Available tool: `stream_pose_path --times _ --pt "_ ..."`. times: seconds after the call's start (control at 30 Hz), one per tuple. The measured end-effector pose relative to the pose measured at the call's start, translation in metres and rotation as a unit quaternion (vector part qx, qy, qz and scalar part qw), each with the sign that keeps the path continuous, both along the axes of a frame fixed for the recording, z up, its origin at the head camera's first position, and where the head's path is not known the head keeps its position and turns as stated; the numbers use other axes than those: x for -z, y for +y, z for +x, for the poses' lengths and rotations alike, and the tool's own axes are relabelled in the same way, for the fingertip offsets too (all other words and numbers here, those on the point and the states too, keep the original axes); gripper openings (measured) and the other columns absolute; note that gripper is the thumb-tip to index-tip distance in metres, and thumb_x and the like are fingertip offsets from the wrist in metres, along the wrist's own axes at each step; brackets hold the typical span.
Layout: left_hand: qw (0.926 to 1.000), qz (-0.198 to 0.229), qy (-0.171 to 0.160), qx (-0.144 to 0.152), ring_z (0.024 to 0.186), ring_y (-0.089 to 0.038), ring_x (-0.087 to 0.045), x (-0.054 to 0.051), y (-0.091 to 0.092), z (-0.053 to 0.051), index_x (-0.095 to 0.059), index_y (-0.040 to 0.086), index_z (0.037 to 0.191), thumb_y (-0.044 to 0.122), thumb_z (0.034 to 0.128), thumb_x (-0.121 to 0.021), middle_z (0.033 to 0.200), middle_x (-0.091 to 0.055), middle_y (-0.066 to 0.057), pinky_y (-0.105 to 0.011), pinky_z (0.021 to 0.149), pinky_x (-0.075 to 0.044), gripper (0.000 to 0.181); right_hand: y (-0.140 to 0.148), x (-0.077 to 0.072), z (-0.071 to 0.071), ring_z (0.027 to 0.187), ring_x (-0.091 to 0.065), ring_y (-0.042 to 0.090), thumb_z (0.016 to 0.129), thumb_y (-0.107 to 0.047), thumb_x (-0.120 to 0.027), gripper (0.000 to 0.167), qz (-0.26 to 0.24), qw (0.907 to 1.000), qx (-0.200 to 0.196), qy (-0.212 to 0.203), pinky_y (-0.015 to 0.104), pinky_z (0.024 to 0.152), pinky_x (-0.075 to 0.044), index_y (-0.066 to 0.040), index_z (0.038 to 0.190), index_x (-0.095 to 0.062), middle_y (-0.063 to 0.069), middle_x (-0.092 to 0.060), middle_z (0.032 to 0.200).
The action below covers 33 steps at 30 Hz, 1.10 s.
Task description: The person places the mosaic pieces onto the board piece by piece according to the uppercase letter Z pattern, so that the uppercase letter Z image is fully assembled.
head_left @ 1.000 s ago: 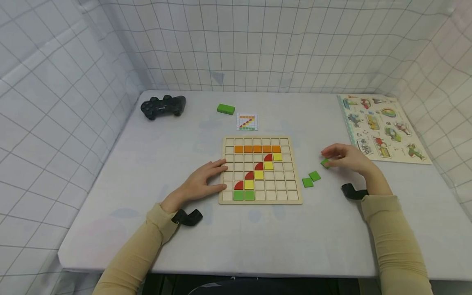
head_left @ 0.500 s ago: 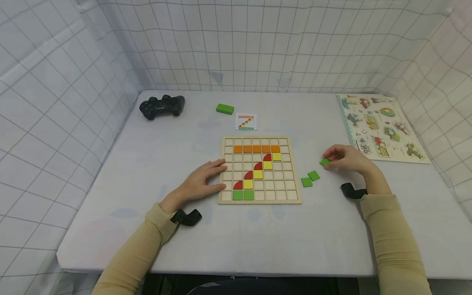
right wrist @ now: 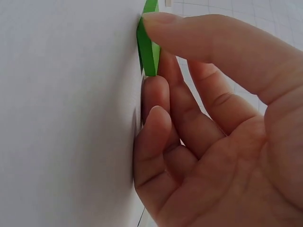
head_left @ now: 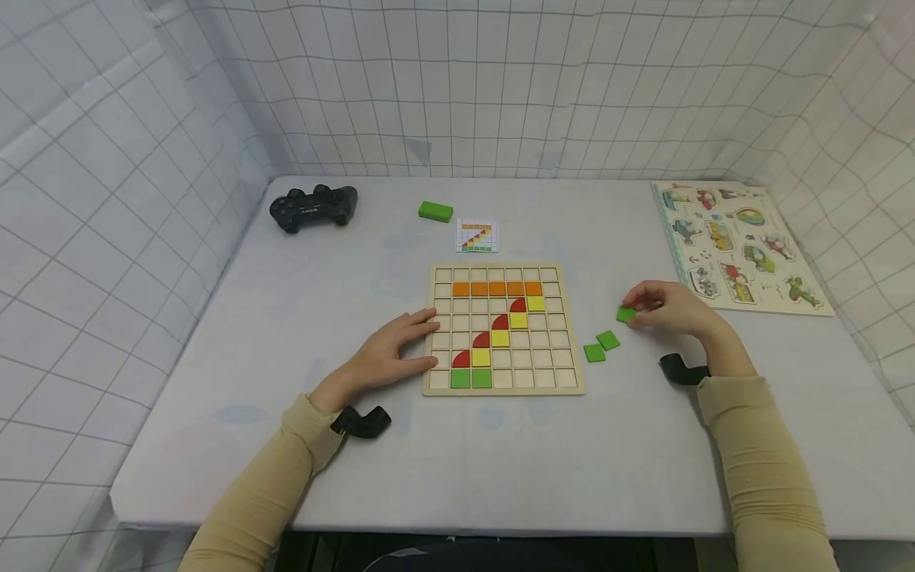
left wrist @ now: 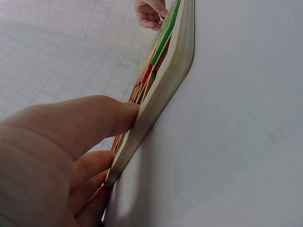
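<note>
In the head view a wooden grid board (head_left: 503, 392) lies mid-table. It holds a row of orange tiles (head_left: 498, 289), a diagonal of red quarter-round and yellow tiles (head_left: 500, 338), and two green tiles (head_left: 472, 378) at bottom left. My left hand (head_left: 389, 349) rests against the board's left edge, its thumb (left wrist: 111, 116) and fingers touching the rim. Right of the board, my right hand (head_left: 672, 310) pinches a green square tile (right wrist: 150, 52) between thumb and fingers, low over the table. Two loose green tiles (head_left: 595, 353) lie between that hand and the board.
Behind the board lie a small pattern card (head_left: 477, 236) and a green block (head_left: 435, 211). A black game controller (head_left: 314, 207) sits at the back left. An illustrated board (head_left: 741, 246) with cartoon pictures lies at the back right. Gridded white cloth walls surround the table.
The right hand's fingers have drawn together on the green tile, which has turned and shifted slightly left. My left hand and the board stay in place.
</note>
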<state>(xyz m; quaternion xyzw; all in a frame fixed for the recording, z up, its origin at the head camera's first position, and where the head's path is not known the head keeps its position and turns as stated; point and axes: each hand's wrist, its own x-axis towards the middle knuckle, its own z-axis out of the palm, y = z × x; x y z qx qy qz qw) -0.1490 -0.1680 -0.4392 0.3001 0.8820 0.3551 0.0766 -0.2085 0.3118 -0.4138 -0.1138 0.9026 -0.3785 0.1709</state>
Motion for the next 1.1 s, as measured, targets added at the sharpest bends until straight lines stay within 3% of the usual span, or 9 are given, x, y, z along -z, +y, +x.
stream_pose_path --times 0.37,0.77,0.97,1.1 --pt "1.0 0.0 -0.002 -0.001 0.139 -0.026 -0.023 -0.001 0.0 0.0 -0.048 0.003 0.137 0.032 0.0869 -0.067 0.15 -0.031 -0.008 -0.038 0.116 -0.016 0.061 -0.008 -0.002 0.0 0.092 -0.054 0.023 0.078 -0.011 -0.076 0.032 0.005 0.9999 -0.01 0.01 0.029 0.079 -0.044 -0.001 0.105 -0.062 0.013 -0.062 0.103" --pt "1.0 -0.001 0.0 0.0 0.139 -0.025 -0.023 0.0 -0.001 0.0 -0.048 0.003 0.137 0.033 0.0869 -0.067 0.151 -0.031 -0.008 -0.038 0.116 -0.016 0.061 -0.02 -0.006 -0.003 0.085 -0.054 0.022 0.082 -0.021 -0.074 0.028 0.016 0.9995 -0.012 0.023 0.032 0.074 -0.043 -0.005 0.102 -0.063 0.009 -0.061 0.095" --pt "1.0 -0.002 -0.001 -0.001 0.139 -0.025 -0.023 0.0 0.0 0.0 -0.048 0.004 0.138 0.034 0.087 -0.067 0.151 -0.03 -0.007 -0.039 0.116 -0.016 0.062 -0.043 -0.018 0.0 0.086 -0.055 0.022 0.085 -0.016 -0.071 0.022 0.001 0.9991 -0.031 0.03 0.033 0.076 -0.043 -0.004 0.103 -0.065 0.009 -0.063 0.096" --pt "1.0 -0.003 0.0 -0.001 0.139 -0.025 -0.023 0.0 0.0 0.0 -0.047 0.004 0.138 0.034 0.087 -0.067 0.151 -0.03 -0.006 -0.039 0.116 -0.017 0.062 -0.062 -0.019 -0.001 0.081 -0.052 0.02 0.086 -0.014 -0.07 0.019 -0.01 0.9973 -0.064 0.035 0.03 0.071 -0.044 -0.006 0.102 -0.065 0.006 -0.063 0.091"
